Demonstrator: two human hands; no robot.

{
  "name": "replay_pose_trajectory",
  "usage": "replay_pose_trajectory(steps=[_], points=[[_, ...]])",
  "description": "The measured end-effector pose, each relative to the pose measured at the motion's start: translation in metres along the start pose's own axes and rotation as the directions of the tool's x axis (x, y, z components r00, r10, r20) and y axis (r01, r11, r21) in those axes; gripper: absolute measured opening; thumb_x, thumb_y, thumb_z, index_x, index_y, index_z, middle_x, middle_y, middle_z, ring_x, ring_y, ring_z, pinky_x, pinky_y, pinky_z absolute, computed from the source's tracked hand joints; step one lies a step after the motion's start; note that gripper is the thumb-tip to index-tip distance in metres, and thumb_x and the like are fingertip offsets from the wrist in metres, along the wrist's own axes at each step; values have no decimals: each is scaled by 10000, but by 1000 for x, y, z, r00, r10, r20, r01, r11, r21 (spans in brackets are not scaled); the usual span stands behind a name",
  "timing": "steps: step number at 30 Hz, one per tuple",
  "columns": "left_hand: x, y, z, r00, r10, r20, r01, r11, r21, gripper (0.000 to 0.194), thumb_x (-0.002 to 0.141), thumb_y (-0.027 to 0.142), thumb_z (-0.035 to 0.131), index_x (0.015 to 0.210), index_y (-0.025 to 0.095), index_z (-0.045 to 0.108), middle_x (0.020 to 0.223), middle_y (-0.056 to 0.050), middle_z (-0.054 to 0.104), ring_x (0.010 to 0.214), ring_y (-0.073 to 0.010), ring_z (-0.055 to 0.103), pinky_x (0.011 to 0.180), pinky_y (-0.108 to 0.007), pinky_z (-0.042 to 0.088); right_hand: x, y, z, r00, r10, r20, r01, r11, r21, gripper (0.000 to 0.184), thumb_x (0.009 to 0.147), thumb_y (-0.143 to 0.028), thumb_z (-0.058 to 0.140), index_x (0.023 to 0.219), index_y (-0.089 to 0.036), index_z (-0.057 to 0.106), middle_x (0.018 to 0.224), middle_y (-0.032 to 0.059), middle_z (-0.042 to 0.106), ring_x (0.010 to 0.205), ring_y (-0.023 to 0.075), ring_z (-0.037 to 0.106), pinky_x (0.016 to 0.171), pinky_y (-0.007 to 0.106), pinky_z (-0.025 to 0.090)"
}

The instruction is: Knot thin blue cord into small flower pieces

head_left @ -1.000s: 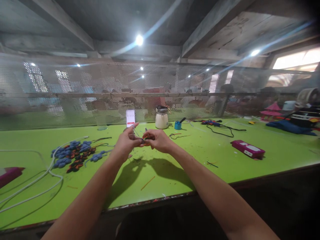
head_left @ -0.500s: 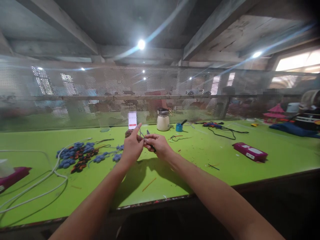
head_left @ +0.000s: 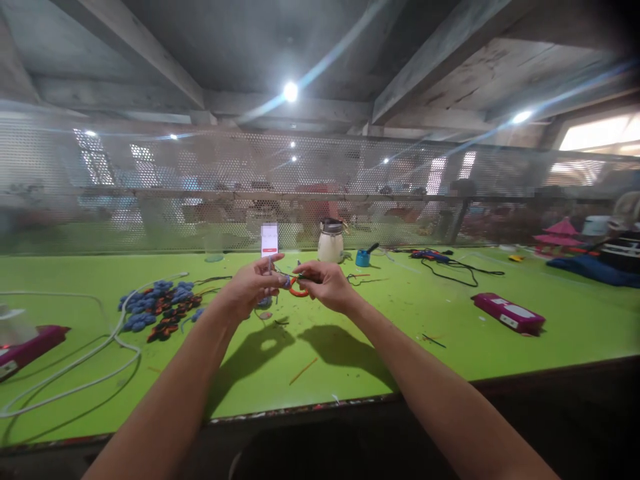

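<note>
Both my hands are raised above the green table, close together. My left hand pinches a thin strand between thumb and fingers. My right hand is closed on the other end of the same piece, a small orange cord loop that hangs between the two hands. The fine details of the piece are too small to make out. A pile of blue and dark red knotted cord flowers lies on the table to the left of my left forearm.
A white cable loops at the left beside a magenta box. A phone, a cream jar and a blue cup stand at the back by the mesh screen. Another magenta box and black cords lie right.
My hands rose a little and drew slightly apart, so the orange loop now shows between them. The camera tilted and shifted a bit.
</note>
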State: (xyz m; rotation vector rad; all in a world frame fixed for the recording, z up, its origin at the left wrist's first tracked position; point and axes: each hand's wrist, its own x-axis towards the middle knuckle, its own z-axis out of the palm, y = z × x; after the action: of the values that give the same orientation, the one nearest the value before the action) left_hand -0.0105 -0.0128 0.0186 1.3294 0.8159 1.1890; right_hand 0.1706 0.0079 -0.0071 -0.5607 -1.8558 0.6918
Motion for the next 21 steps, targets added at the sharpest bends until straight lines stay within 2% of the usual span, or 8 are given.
replay_pose_trajectory(steps=[5,9,15,21], points=[[-5,7,-2,999,22,42,-22,1000,4,747,593,103,739,1286,137,460,696,-10,599,661,-129,592,558,-225,391,1,-5,-10,996,-92,11,92,984,-154,207,723,-177,613,912,-108,664,672,32,629,568,95,526,520,224,418],[-7,9,-6,995,44,85,-42,999,-26,706,618,108,726,1275,151,472,697,5,579,682,-129,596,583,-230,409,2,-7,-15,990,-137,30,141,969,-205,158,726,-161,605,851,-118,692,750,57,676,643,112,578,598,242,461],[-11,13,-5,987,42,152,-30,997,-74,705,623,77,701,1282,153,463,711,8,573,662,-110,572,614,-235,426,1,-16,-21,986,-158,47,165,961,-223,161,710,-133,611,834,-141,713,763,44,695,644,102,590,598,226,464],[-13,13,-3,978,66,198,-42,992,-119,687,621,46,663,1275,146,477,744,-6,584,637,-96,531,651,-258,432,0,-20,-24,990,-115,76,127,977,-173,152,719,-156,612,827,-134,717,719,44,677,604,98,567,555,231,443]])
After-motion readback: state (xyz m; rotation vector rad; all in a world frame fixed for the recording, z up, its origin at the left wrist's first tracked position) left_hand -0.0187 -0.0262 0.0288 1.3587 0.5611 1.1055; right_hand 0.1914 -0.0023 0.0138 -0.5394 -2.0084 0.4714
